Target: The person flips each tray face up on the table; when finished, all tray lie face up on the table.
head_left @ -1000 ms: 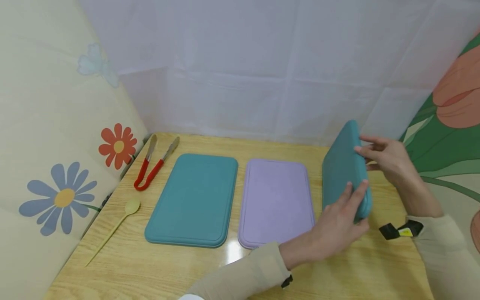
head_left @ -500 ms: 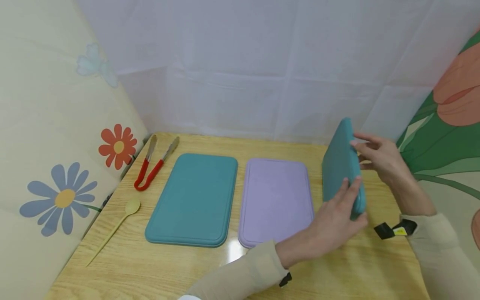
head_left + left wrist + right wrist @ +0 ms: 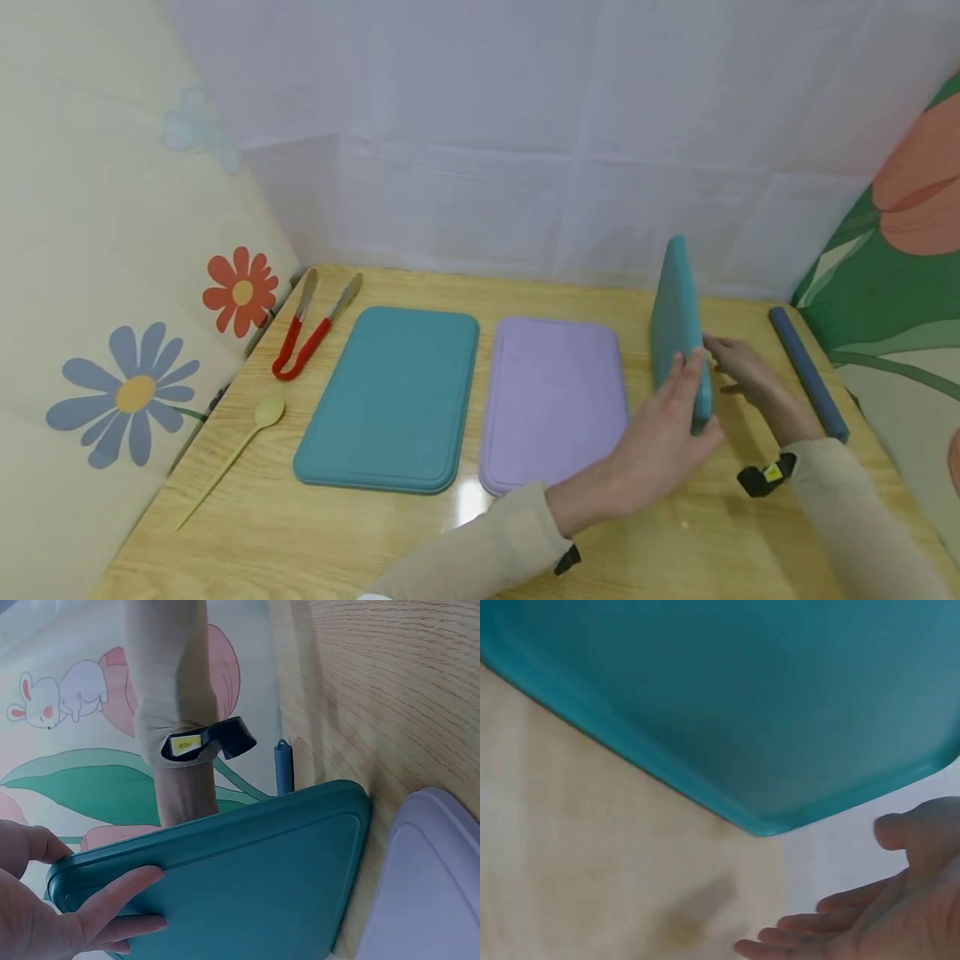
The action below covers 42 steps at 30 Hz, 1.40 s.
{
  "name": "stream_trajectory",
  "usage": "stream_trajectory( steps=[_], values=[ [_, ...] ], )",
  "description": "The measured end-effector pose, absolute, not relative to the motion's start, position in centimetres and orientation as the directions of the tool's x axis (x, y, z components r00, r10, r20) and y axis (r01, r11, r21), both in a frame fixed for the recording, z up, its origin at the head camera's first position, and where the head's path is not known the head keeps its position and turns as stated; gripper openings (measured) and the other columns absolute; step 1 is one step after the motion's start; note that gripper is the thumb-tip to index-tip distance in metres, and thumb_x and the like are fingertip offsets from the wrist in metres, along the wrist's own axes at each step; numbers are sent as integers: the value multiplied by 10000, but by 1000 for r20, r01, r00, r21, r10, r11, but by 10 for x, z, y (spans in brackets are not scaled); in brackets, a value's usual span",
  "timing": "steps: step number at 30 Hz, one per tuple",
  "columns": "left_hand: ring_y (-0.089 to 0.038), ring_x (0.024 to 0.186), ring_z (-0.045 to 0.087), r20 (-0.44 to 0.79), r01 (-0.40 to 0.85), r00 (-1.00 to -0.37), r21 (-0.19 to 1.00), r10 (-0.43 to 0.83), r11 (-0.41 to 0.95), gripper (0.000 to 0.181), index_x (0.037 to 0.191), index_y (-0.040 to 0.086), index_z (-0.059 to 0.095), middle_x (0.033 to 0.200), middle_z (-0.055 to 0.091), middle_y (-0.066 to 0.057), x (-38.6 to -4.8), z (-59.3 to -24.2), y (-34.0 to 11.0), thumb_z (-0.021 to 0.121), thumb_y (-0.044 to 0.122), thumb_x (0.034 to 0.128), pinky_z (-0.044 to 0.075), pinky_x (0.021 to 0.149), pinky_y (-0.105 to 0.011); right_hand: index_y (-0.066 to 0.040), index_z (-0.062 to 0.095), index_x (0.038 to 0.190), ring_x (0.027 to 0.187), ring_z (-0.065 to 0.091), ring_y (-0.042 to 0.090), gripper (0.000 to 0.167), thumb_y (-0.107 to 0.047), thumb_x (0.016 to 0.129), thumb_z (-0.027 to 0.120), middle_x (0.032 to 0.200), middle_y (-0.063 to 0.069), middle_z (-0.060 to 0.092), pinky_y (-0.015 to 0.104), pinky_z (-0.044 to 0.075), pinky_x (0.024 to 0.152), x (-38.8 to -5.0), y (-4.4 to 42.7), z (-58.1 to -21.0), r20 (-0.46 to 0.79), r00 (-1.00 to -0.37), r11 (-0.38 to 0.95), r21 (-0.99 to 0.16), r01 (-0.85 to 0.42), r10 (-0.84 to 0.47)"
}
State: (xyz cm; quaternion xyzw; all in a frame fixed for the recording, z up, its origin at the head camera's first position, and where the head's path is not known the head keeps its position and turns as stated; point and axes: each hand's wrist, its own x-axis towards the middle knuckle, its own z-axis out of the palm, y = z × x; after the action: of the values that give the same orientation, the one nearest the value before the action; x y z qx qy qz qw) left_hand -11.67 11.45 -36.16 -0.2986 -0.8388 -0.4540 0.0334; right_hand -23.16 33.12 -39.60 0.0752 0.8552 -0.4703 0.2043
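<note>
A teal rectangular tray (image 3: pixel 678 333) with rounded corners stands nearly upright on its edge at the right of the table. My left hand (image 3: pixel 660 442) grips its near end, fingers on the left face and thumb around the other side, as the left wrist view also shows at the tray's corner (image 3: pixel 210 877). Low on the right side, my right hand (image 3: pixel 742 371) is spread close to the tray. The right wrist view has this hand (image 3: pixel 900 900) with loose fingers, apart from the tray's rimmed face (image 3: pixel 780 712).
A second teal tray (image 3: pixel 390 400) and a lilac tray (image 3: pixel 555 400) lie flat, face down. Red-handled tongs (image 3: pixel 303 337) and a yellow-green spoon (image 3: pixel 240 442) lie to the left. Along the right edge lies a dark blue rod (image 3: pixel 810 375). A pale cloth (image 3: pixel 480 167) hangs behind.
My right hand has let go of the tray's upper edge and dropped lower. The tray has turned more edge-on while my left hand keeps hold. The blue rod has come into view.
</note>
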Motion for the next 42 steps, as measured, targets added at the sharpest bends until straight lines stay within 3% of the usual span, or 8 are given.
stream_trajectory(
  steps=[3, 6, 12, 16, 19, 23, 33, 42],
  values=[
    [-33, 833, 608, 274, 460, -846, 809, 458, 366, 760, 1555, 126, 87, 1573, 160, -180, -117, -363, 113, 538, 136, 945, 491, 583, -108, 136, 24, 1473, 1357, 127, 569, 875, -561, 995, 251, 1489, 413, 51, 651, 360, 998, -229, 332, -405, -487, -870, 554, -747, 368, -80],
    [-21, 503, 384, 243, 402, -863, 861, 443, 312, 771, 1556, 143, 84, 1592, 112, -114, -118, -364, 112, 537, 78, 936, 408, 402, -135, 138, 41, 1473, 1359, 161, 548, 844, -526, 1007, 276, 1474, 429, 84, 636, 397, 974, -227, 331, -408, -507, -857, 557, -740, 378, -92],
    [-8, 662, 496, 241, 348, -894, 904, 378, 248, 746, 1543, 85, 161, 1568, 234, -89, -124, -366, 112, 552, 39, 909, 469, 510, -111, 138, 132, 1471, 1313, 329, 509, 734, -414, 1031, 331, 1464, 410, 181, 518, 516, 884, -228, 328, -407, -535, -836, 580, -722, 378, -121],
    [-19, 637, 524, 228, 316, -912, 921, 342, 228, 721, 1530, 58, 211, 1465, 428, -89, -130, -364, 111, 568, 43, 904, 487, 545, -125, 192, 223, 1424, 1138, 550, 421, 673, -331, 1031, 379, 1376, 394, 364, 453, 555, 829, -227, 331, -406, -527, -842, 577, -725, 376, -113],
    [-29, 740, 595, 210, 290, -926, 928, 315, 232, 707, 1523, 56, 242, 1414, 487, -91, -133, -362, 110, 583, 61, 904, 502, 630, -125, 221, 316, 1369, 947, 651, 277, 618, -276, 1020, 430, 1192, 317, 553, 425, 568, 800, -223, 336, -410, -517, -851, 568, -730, 380, -95],
    [-54, 1016, 595, 175, 244, -938, 946, 298, 214, 698, 1514, 58, 274, 1363, 536, -113, -134, -360, 109, 600, 74, 897, 490, 736, -120, 242, 337, 1341, 853, 659, 194, 564, -185, 1000, 478, 1059, 211, 630, 409, 577, 772, -216, 343, -418, -509, -853, 568, -738, 366, -112],
    [-36, 482, 567, 45, 101, -948, 982, 316, 162, 677, 1504, 102, 326, 772, 673, -22, -136, -355, 106, 636, 125, 902, 496, 459, -203, 246, 266, 1366, 763, 666, 182, 600, 7, 910, 572, 929, 152, 660, 386, 589, 689, -211, 351, -425, -508, -857, 587, -723, 365, -92],
    [-144, 587, 684, -33, -7, -929, 997, 368, 71, 636, 1504, 129, 332, 1247, 614, -110, -142, -356, 104, 627, 197, 944, 552, 524, -222, 227, 280, 1372, 731, 638, 184, 603, 20, 893, 581, 904, 147, 619, 382, 586, 648, -201, 358, -431, -454, -886, 585, -745, 320, -94]
  ],
)
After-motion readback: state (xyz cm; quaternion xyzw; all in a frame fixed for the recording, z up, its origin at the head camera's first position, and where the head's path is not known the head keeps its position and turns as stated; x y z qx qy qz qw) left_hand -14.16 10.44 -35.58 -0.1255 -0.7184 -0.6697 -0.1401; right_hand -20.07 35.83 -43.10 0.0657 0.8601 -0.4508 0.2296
